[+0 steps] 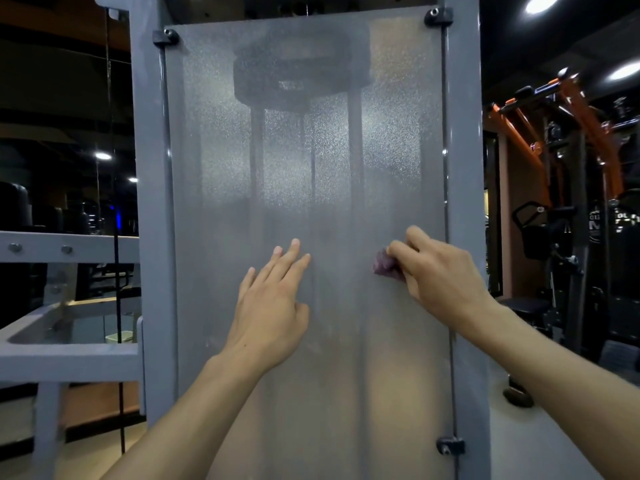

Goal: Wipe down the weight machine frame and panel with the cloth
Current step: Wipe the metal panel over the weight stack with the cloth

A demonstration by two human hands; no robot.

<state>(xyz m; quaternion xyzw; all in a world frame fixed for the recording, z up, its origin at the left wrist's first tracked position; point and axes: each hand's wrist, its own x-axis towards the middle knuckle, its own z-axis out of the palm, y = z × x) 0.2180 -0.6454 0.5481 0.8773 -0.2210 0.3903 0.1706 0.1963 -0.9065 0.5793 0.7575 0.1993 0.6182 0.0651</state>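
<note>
Your left hand point(270, 299) braces flat, fingers straight, on the panel point(304, 161).
Your right hand point(440, 271) clutches the cloth point(386, 265); wipe in overlapping strokes.

Grey machine, purple cloth, orange rack

The frame point(152, 168) is painted flat grey; the panel point(304, 161) is frosted, speckled translucent grey with dark shapes showing through it. The cloth point(387, 265) is mottled purple. The corner clips point(165, 37) are black. The rack point(575, 133) to the right is orange and black.
</note>
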